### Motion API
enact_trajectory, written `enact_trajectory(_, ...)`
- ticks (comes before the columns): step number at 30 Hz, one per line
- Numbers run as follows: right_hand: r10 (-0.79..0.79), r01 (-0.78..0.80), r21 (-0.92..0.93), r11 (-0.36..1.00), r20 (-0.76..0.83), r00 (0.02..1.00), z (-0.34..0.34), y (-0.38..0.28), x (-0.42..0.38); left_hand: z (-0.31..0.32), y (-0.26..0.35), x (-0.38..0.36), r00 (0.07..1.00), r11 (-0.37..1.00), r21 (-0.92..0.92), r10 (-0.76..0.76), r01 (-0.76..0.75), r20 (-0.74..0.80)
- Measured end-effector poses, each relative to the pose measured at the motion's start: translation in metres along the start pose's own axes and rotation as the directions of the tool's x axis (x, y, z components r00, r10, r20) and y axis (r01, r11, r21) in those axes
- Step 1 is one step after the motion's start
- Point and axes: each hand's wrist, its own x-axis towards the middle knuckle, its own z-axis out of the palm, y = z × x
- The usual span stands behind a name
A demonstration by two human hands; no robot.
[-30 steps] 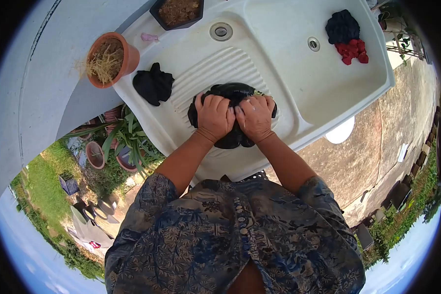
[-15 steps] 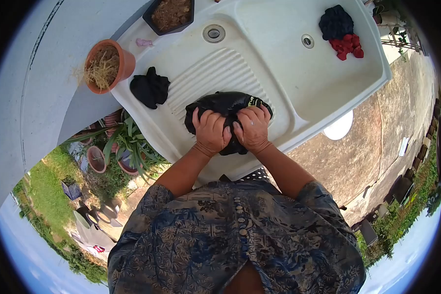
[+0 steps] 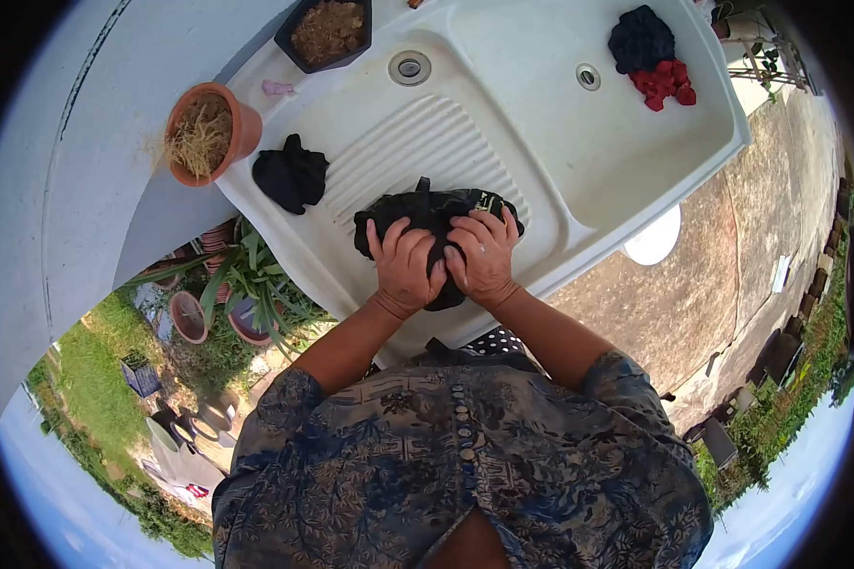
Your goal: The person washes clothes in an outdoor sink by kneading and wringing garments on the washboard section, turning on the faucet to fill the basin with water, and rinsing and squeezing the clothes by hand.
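Observation:
A dark, bunched-up black garment [image 3: 403, 207] lies on the lower part of the ridged washboard [image 3: 413, 142] of a white laundry sink. Pale lettering shows at its right end. My left hand [image 3: 406, 270] presses on its left half, fingers curled into the cloth. Close beside it, my right hand [image 3: 484, 261], wearing a ring, grips the right half, and the thumbs nearly meet. Some of the fabric hangs below the hands toward my body. Left of the washboard a smaller black cloth [image 3: 291, 174] rests crumpled on the sink's edge.
In the right basin lie a dark cloth [image 3: 641, 40] and a red cloth [image 3: 664, 85], near a drain [image 3: 588, 77]. Another drain [image 3: 409, 67] sits above the washboard. A terracotta pot [image 3: 242, 133], a black planter [image 3: 289, 43] and a pinkish scrap [image 3: 277, 87] line the left side.
The garment is more bunched, with a small fold now standing up at its top edge. Both hands have shifted slightly left and toward my body, still on the cloth.

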Motion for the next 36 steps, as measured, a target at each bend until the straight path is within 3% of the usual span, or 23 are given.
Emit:
enact_trajectory(2, -0.079, 0.076, -0.138, 0.987, -0.012, 0.997, 0.021, 0.024, 0.026, 0.026, -0.029, 0.011, 0.995, 0.997, 0.065, 0.028, -0.034, 0.094)
enact_trajectory(4, 0.069, -0.068, -0.191, 0.979, 0.003, 0.998, 0.033, 0.035, 0.085, 0.039, -0.053, 0.069, 0.985, 0.981, 0.167, -0.124, 0.103, 0.120)
enact_trajectory(5, 0.170, -0.162, -0.239, 0.957, 0.013, 0.985, 0.035, 0.037, 0.109, 0.052, -0.068, 0.086, 0.972, 0.957, 0.226, -0.211, 0.184, 0.102)
enact_trajectory(7, 0.233, -0.268, -0.179, 0.946, -0.194, 0.953, 0.047, 0.042, 0.133, 0.056, -0.072, 0.116, 0.955, 0.938, 0.184, -0.281, 0.294, -0.092)
enact_trajectory(8, 0.241, -0.277, -0.179, 0.944, -0.198, 0.950, 0.046, 0.039, 0.127, 0.058, -0.070, 0.109, 0.957, 0.940, 0.183, -0.276, 0.287, -0.085)
enact_trajectory(10, 0.315, -0.321, -0.294, 0.901, -0.068, 0.947, 0.037, 0.032, 0.112, 0.059, -0.066, 0.098, 0.913, 0.860, 0.342, -0.407, 0.379, 0.010)
enact_trajectory(11, 0.329, -0.312, -0.225, 0.923, 0.042, 0.943, 0.025, 0.025, 0.100, 0.040, -0.054, 0.090, 0.825, 0.868, 0.234, -0.491, 0.438, 0.279)
enact_trajectory(12, 0.335, -0.312, -0.155, 0.937, 0.155, 0.929, 0.010, 0.015, 0.081, 0.021, -0.039, 0.076, 0.848, 0.906, 0.179, -0.422, 0.383, 0.322)
enact_trajectory(14, 0.158, -0.141, -0.141, 0.980, 0.121, 0.980, -0.010, -0.004, 0.037, -0.004, -0.015, 0.032, 0.974, 0.987, 0.017, -0.159, 0.158, 0.164)
enact_trajectory(16, 0.016, -0.016, -0.001, 1.000, 0.021, 1.000, -0.009, -0.007, -0.010, -0.008, 0.000, -0.010, 0.998, 1.000, 0.006, 0.011, -0.012, 0.070)
enact_trajectory(18, -0.014, 0.018, -0.107, 0.994, 0.043, 0.999, 0.011, 0.012, 0.006, 0.020, -0.034, -0.006, 0.982, 0.992, 0.006, 0.124, -0.126, 0.144)
enact_trajectory(20, 0.056, -0.045, -0.204, 0.978, 0.048, 0.997, 0.025, 0.030, 0.075, 0.037, -0.057, 0.056, 0.972, 0.995, 0.066, -0.087, 0.074, 0.220)
enact_trajectory(22, 0.156, -0.165, -0.221, 0.961, -0.057, 0.986, 0.036, 0.041, 0.118, 0.054, -0.072, 0.097, 0.979, 0.971, 0.142, -0.201, 0.195, 0.033)
enact_trajectory(23, 0.215, -0.228, -0.167, 0.959, -0.096, 0.972, 0.041, 0.046, 0.127, 0.060, -0.073, 0.105, 0.980, 0.970, 0.147, -0.199, 0.194, 0.020)
enact_trajectory(25, 0.255, -0.286, -0.219, 0.933, -0.158, 0.954, 0.046, 0.042, 0.115, 0.064, -0.069, 0.106, 0.937, 0.903, 0.293, -0.243, 0.313, -0.251)
enact_trajectory(26, 0.287, -0.340, -0.270, 0.901, -0.219, 0.933, 0.045, 0.040, 0.111, 0.055, -0.063, 0.101, 0.936, 0.904, 0.293, -0.239, 0.312, -0.258)
enact_trajectory(27, 0.372, -0.373, -0.193, 0.908, -0.040, 0.927, 0.031, 0.031, 0.103, 0.040, -0.051, 0.094, 0.913, 0.896, 0.196, -0.407, 0.398, 0.009)
enact_trajectory(28, 0.436, -0.420, -0.123, 0.899, 0.151, 0.887, 0.013, 0.016, 0.084, 0.025, -0.040, 0.082, 0.807, 0.858, 0.126, -0.511, 0.497, 0.296)
enact_trajectory(30, 0.258, -0.252, -0.085, 0.964, 0.074, 0.963, -0.005, -0.001, 0.039, -0.001, -0.021, 0.044, 0.961, 0.971, -0.035, -0.229, 0.237, 0.155)
enact_trajectory(32, 0.133, -0.133, 0.025, 0.991, -0.005, 0.991, -0.009, -0.013, -0.005, -0.013, 0.003, 0.009, 0.998, 0.996, -0.056, -0.064, 0.065, 0.027)
enact_trajectory(33, 0.027, -0.027, 0.001, 1.000, 0.038, 0.999, -0.004, -0.009, -0.010, -0.008, -0.003, 0.000, 0.994, 0.998, -0.013, 0.068, -0.067, 0.084)
enact_trajectory(34, 0.035, -0.035, 0.000, 0.999, 0.041, 0.999, 0.008, 0.006, -0.003, 0.006, -0.017, 0.005, 0.994, 0.998, -0.018, 0.067, -0.066, 0.091)
enact_trajectory(36, 0.163, -0.115, -0.213, 0.970, 0.224, 0.961, 0.020, 0.026, 0.066, 0.032, -0.047, 0.055, 0.946, 0.983, 0.125, -0.166, 0.136, 0.279)
